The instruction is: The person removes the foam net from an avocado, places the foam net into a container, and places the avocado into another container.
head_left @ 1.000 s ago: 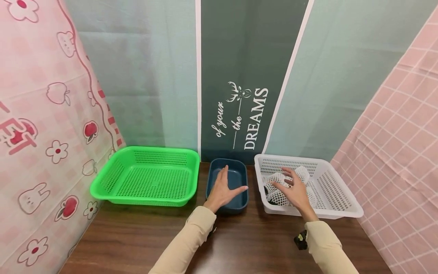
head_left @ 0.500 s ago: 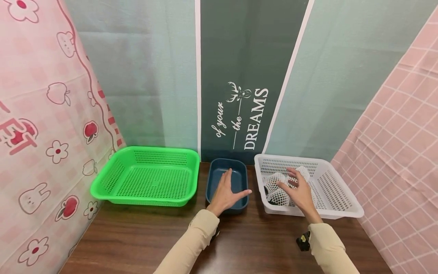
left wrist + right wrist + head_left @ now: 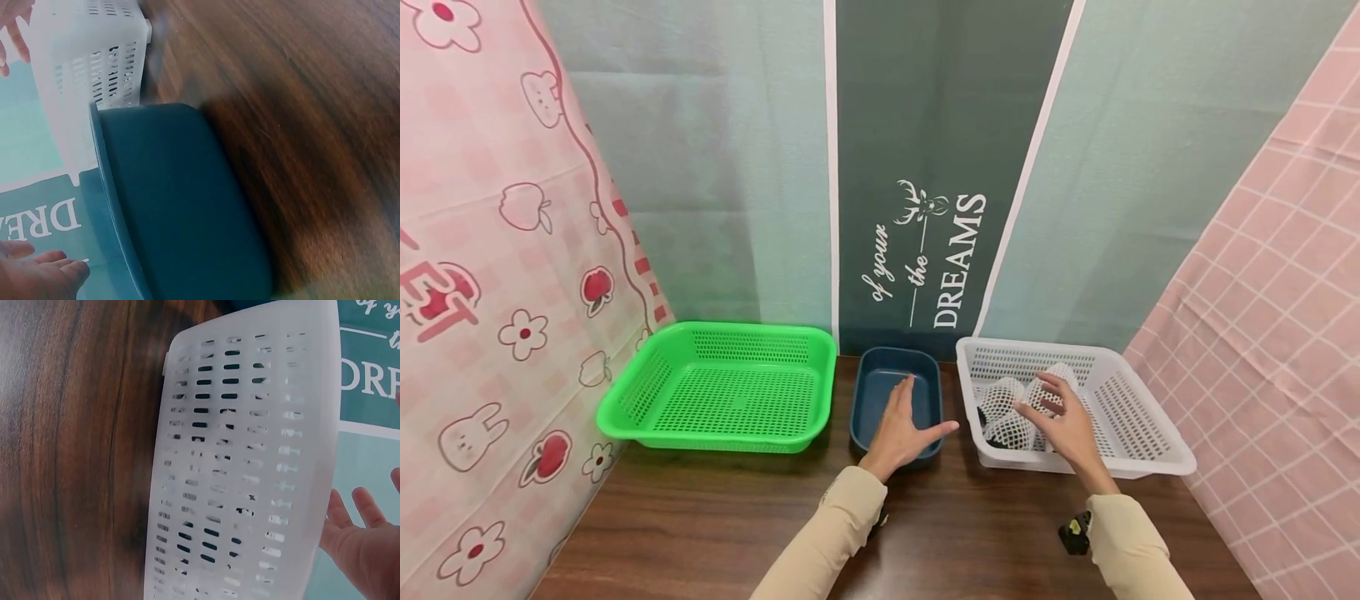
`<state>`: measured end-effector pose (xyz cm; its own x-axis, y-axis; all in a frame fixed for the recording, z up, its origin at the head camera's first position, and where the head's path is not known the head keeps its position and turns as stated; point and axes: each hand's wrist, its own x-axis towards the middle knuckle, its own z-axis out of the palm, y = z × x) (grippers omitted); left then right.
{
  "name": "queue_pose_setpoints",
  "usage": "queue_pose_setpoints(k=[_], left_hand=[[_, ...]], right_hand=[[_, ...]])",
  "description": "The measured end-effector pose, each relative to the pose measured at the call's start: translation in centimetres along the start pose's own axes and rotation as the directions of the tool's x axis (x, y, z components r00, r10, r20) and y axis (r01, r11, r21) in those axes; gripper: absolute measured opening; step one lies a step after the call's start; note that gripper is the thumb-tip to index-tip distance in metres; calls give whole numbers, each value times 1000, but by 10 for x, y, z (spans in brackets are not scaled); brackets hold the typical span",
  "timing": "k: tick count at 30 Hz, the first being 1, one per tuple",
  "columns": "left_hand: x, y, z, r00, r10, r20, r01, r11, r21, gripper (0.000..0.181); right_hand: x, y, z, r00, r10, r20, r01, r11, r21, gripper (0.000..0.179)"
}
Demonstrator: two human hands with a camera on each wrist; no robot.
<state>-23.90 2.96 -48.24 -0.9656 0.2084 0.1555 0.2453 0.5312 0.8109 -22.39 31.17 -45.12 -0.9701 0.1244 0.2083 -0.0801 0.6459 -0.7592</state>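
My left hand [image 3: 901,432] hovers over the dark blue bin [image 3: 874,390], thumb spread and fingers extended, holding nothing. Above the white slotted basket [image 3: 1138,412] hangs my right hand [image 3: 1070,427], its fingers loosely bent with a gap between thumb and fingers. Several round things in white foam netting [image 3: 1002,398] lie in the left half of that basket, partly hidden behind the right hand; dark patches show beside them. In the left wrist view the blue bin's outer wall [image 3: 175,200] fills the middle. The right wrist view shows the basket's slotted side [image 3: 212,450], with the hand beyond its rim.
A green slotted basket [image 3: 715,442] stands at the left on the brown wooden table [image 3: 970,533]. Behind all three containers hangs a green curtain [image 3: 910,125] with lettering. Pink patterned cloths [image 3: 1247,333] close off both sides.
Both hands have drifted a little to the right and slightly back toward the body. The containers and the netted things have stayed in place.
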Motion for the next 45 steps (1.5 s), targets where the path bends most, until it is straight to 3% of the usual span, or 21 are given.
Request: queue_pose_setpoints(k=[21, 35, 45], left_hand=[[-7, -1, 17, 1000, 0, 8, 1, 999, -39, 105], [-8, 4, 23, 1000, -10, 23, 12, 998, -63, 104], [-8, 6, 29, 1000, 26, -1, -26, 995, -92, 103]], right_hand=[[-3, 13, -4, 1000, 7, -16, -7, 1000, -21, 73], [-3, 21, -13, 1000, -3, 20, 4, 1000, -21, 73], [-3, 23, -18, 998, -30, 55, 32, 999, -33, 71]])
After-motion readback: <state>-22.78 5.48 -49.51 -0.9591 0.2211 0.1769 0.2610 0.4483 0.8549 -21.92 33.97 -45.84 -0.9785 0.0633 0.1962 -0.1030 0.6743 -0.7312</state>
